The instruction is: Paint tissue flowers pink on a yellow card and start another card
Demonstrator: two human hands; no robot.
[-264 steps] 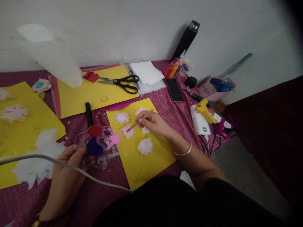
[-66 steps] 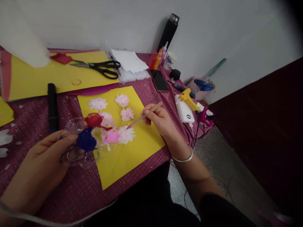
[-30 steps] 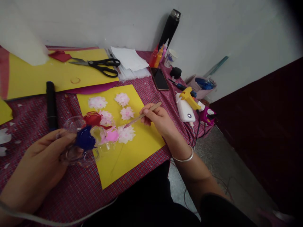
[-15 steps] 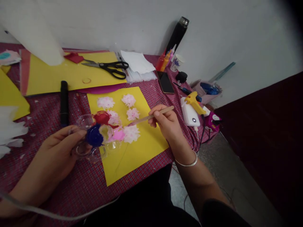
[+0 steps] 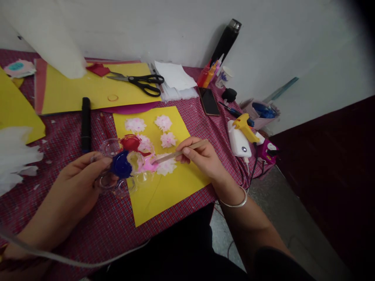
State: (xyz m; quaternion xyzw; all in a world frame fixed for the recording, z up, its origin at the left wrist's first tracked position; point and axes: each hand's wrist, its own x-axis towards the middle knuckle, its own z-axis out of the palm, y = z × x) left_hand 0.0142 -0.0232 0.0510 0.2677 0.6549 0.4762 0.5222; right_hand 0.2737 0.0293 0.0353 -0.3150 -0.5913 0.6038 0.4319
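My left hand (image 5: 79, 183) grips a clear plastic paint palette (image 5: 143, 177) by its left side, holding it above the table. Its wells carry blue paint (image 5: 121, 164), red paint (image 5: 131, 143) and pink paint (image 5: 146, 164). My right hand (image 5: 197, 156) pinches a paintbrush (image 5: 172, 155), whose tip reaches the pink well. Under the palette lies a sheet of yellow paper (image 5: 155, 199) bearing several white-and-pink paper flowers (image 5: 168, 139). The palette partly covers one flower, and the brush tip hides a little of the pink.
Black-handled scissors (image 5: 143, 80) rest on another yellow sheet (image 5: 67, 93) at the back. A black marker (image 5: 86, 125) lies left. Rightward are a phone (image 5: 209, 101), a white power bank (image 5: 238, 140), a yellow glue gun (image 5: 246, 127) and a dark flask (image 5: 227, 41).
The brush tip has moved left and down from beside the flower into the pink paint. My right hand has shifted left toward the palette. The whole view has shifted slightly.
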